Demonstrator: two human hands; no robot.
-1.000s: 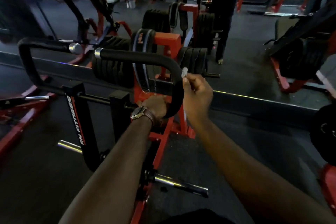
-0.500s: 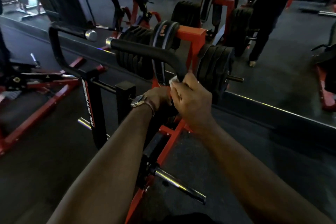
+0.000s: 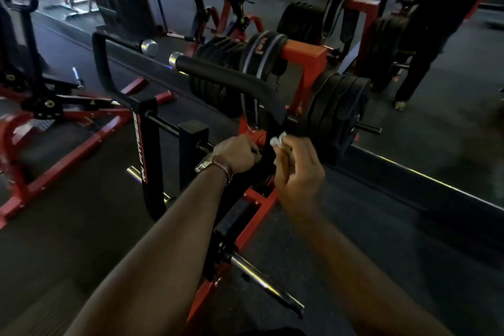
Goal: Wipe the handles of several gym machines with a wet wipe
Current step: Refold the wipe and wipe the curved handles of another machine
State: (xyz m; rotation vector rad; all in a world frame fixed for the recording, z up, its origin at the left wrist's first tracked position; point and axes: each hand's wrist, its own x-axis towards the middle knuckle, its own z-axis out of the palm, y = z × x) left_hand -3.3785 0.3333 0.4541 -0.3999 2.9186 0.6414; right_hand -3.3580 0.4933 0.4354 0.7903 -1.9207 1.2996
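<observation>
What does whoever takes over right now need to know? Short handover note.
Left hand: grips the machine's black upright below the right handle.
Right hand: holds the white wet wipe against the lower end of that handle's bend.
Done: can't tell how much of this handle is wiped.
Left: the left handle, then the other machines.

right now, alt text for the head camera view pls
A person's right hand presses a white wet wipe against the lower bend of a black padded handle on a red gym machine, while the left hand grips the handle's upright post. Weight plates hang behind.
</observation>
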